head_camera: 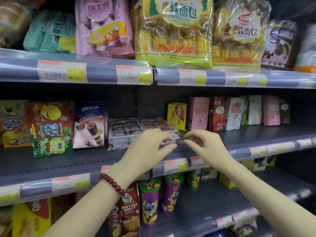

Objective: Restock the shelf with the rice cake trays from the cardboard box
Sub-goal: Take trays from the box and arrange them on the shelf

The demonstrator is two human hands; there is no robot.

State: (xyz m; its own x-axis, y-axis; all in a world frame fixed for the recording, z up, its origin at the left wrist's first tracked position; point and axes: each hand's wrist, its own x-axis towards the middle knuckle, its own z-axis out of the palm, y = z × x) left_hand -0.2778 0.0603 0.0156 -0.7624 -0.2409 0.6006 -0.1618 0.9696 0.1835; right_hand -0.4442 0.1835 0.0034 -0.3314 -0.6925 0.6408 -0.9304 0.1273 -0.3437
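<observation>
Left hand (150,147) and right hand (203,142), fingers curled, gripping front edge of right rice cake tray (158,124), second tray (125,128) touching its left, nabati pack (177,116) just behind, Pocky boxes (200,112) further right.

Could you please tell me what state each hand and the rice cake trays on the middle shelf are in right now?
Left hand: fingers curled on the right tray's front edge.
Right hand: fingers pinching that tray's front right corner.
Right tray: lying flat on the middle shelf, held by both hands.
Left tray: flat on the shelf, beside the right tray, untouched.
</observation>
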